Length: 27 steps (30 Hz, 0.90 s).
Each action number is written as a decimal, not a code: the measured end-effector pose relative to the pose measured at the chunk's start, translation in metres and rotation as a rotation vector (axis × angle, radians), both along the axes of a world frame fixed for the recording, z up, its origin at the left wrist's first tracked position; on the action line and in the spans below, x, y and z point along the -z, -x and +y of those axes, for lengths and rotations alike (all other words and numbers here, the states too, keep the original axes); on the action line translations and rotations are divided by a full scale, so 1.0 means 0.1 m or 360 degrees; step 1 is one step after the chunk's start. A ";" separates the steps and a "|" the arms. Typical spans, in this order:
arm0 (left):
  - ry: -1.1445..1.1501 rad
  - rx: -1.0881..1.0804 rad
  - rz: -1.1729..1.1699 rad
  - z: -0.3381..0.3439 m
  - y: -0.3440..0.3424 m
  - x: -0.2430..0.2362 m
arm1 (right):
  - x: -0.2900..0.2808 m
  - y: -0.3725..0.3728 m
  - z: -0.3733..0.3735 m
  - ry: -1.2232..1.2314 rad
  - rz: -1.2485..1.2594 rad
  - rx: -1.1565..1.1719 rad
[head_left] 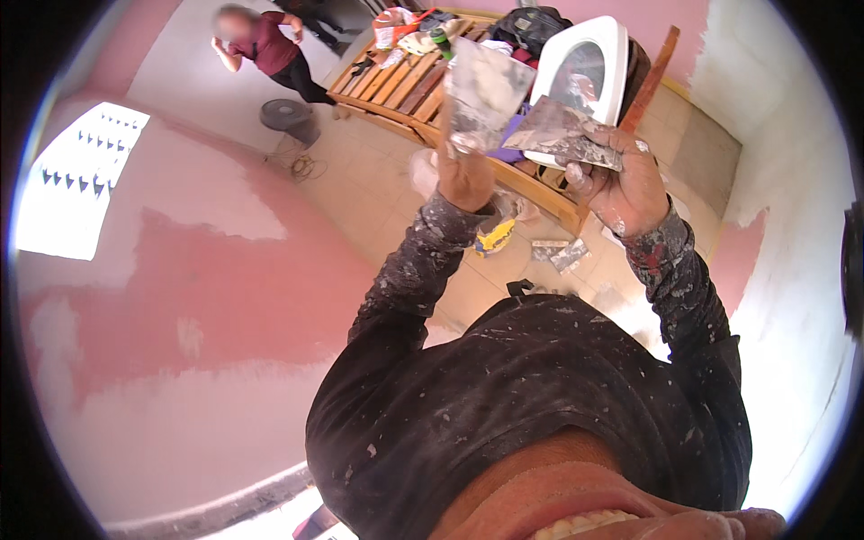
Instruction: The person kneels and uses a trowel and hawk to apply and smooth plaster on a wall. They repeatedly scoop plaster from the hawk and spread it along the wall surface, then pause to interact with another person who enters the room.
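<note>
My left hand [466, 175] is closed around the lower edge of a flat rectangular putty board [486, 94], held up with white paste smeared on its face. My right hand [625, 184] grips a broad putty blade [565, 133], its thumb and fingers pinching one end. White paste streaks the dark blade, which tilts toward the board; whether the two touch I cannot tell. Dried white spots cover both hands and my dark sleeves.
Beyond my hands stands a slatted wooden bed frame [396, 88] bearing a white-framed oval mirror [621, 67], a black bag [531, 29] and other items. A yellow bag [495, 238] and flat blades [569, 256] lie on the tiles. A fan [286, 115] and a person [270, 45] are far left.
</note>
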<state>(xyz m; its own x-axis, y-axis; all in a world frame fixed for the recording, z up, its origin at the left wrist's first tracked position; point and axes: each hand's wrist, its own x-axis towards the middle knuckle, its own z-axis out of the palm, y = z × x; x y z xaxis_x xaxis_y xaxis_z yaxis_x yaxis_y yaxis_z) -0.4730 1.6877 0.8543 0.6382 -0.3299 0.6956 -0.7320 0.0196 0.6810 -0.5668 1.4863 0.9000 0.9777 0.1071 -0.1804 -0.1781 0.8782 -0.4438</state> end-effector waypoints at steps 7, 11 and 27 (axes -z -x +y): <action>-0.0415 0.0413 -0.0354 -0.27 0.41 -0.45 | 0.07 -0.02 -0.33 -0.0077 -0.0125 -0.0234; -0.0538 0.0473 -0.0338 -0.26 0.48 -0.45 | 0.13 0.03 -0.41 -0.0058 -0.0114 -0.0208; -0.0485 0.0069 -0.0427 -0.14 0.35 -0.04 | 0.24 -0.30 -0.30 0.0200 -0.0210 -0.0317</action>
